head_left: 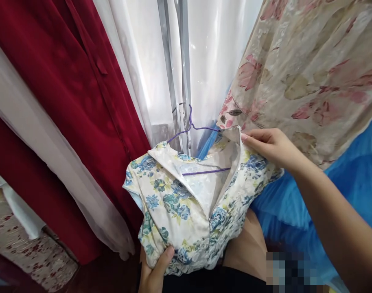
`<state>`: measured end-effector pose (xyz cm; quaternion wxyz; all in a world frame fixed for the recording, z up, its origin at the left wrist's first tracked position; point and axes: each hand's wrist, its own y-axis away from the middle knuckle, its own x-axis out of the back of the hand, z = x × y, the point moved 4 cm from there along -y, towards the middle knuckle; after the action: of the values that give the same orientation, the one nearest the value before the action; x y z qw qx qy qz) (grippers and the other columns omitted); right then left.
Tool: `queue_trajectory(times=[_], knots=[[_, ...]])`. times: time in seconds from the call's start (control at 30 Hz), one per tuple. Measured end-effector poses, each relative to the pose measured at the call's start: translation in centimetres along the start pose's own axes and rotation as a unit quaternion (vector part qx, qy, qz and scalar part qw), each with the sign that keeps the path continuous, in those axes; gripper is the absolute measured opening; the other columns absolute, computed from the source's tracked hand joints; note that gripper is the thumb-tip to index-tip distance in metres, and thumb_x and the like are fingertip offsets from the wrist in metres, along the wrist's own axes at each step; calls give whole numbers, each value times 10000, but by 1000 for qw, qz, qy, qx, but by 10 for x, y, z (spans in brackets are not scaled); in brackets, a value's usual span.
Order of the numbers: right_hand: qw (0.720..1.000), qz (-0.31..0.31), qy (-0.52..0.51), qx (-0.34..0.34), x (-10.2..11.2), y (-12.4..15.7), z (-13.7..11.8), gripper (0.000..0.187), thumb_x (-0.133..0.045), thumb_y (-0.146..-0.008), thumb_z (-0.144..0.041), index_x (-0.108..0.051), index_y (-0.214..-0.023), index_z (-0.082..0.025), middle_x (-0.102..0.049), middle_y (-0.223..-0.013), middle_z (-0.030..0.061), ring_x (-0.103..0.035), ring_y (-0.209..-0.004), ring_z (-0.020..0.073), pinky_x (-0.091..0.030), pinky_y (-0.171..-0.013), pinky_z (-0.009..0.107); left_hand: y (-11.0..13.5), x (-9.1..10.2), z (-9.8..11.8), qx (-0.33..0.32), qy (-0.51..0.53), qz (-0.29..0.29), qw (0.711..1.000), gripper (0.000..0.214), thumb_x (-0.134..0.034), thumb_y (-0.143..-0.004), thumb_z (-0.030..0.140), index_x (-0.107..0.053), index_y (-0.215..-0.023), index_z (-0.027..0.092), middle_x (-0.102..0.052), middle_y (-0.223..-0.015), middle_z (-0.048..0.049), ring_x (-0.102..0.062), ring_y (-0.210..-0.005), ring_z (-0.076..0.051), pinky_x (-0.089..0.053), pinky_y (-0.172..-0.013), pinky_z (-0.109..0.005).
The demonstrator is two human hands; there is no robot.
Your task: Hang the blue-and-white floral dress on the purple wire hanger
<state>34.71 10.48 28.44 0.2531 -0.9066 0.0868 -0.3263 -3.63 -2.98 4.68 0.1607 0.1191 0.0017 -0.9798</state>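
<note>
A white dress [173,199] with blue and green flowers hangs on a purple wire hanger [190,126], its neckline gaping in a deep V. The hanger's lower bar crosses the opening. My right hand [270,142] pinches the collar edge by the right shoulder between thumb and fingers. Lower down at the left, my left hand [157,268] grips the bodice near the waist, thumb on top and the other fingers hidden beneath the cloth. The hanger's hook is close to a grey metal pole; whether it is hooked on something I cannot tell.
Behind the dress stand grey metal poles [184,61] before a white curtain [216,53]. Dark red drapes [91,101] hang at the left. Pink-flowered beige fabric [308,81] and blue tulle [332,187] fill the right. My bare leg [248,244] is below.
</note>
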Motion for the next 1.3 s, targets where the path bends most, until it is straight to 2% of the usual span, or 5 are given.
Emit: queue_trajectory(times=[0.23,0.5,0.87,1.03,1.3], knots=[[947,312,-68,45,-63,95,1,158,-663,-922,-354,-699,-993,-217,-675,-980,66,-612,-901,232,-466,-832,369,6,-15,2,24,42,7,999,987,-881,-692,495,-442,-1552,286,-627,-1439,-83,-512,-1403,-372,-380,-1213,-521],[936,-79,-324,-116,-216,148,-11,442,-422,-1062,-489,-512,-731,-209,-546,-669,-10,-509,-652,163,-384,-648,288,-5,-33,3,-1,69,-3,998,1004,-888,-710,447,-404,-1575,287,-607,-1468,-77,-453,-1455,-345,-331,-1248,-473],[874,-30,-437,-209,-205,181,-18,353,-599,-967,-460,-631,-716,-213,-471,-556,-24,-400,-547,151,-307,-562,291,-13,-26,-15,4,0,43,999,684,-843,-752,447,-620,-1346,195,-702,-1285,-113,-594,-1314,-338,-419,-1169,-469],[859,-27,-440,-261,-200,189,-13,342,-649,-904,-469,-721,-699,-205,-475,-488,-14,-390,-487,144,-282,-513,285,-20,-33,-15,-209,-121,110,964,704,-835,-767,332,-497,-1373,214,-492,-1498,-161,-487,-1397,-329,-383,-1175,-472],[869,-103,-430,-223,-201,195,-17,344,-651,-936,-488,-770,-815,-189,-593,-569,7,-501,-521,141,-354,-511,257,-5,-111,-11,-278,-227,-151,921,146,-612,-924,198,-601,-1070,202,-667,-889,-31,-645,-817,-178,-511,-757,-271]])
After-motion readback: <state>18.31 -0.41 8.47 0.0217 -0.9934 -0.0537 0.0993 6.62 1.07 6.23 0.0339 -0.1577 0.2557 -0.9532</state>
